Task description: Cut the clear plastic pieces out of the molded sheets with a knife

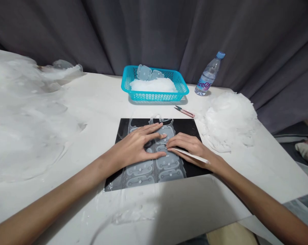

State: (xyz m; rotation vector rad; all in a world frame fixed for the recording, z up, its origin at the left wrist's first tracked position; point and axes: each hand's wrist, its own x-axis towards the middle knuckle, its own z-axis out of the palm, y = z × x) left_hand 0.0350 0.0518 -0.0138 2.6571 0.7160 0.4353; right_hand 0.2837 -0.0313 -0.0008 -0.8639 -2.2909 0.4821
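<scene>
A translucent sheet of moulded rounded pieces [168, 162] lies over a black board [189, 127] in the middle of the table. My left hand [141, 141] rests flat on the sheet with its fingers spread, thumb and index finger framing part of one moulded piece. In my right hand [188, 146] is a slim white pen-like tool [192, 155], held like a pencil. Its tip is at the sheet, close to my left fingertips, and is hidden by my fingers. I cannot make out what kind of tip it has.
Behind the board stands a blue basket [155, 96] with translucent pieces inside. A water bottle [207, 76] is to its right, and thread snips [184, 111] lie in front. Translucent sheets [28, 115] cover the left side; a white scrap heap [229, 117] sits at right.
</scene>
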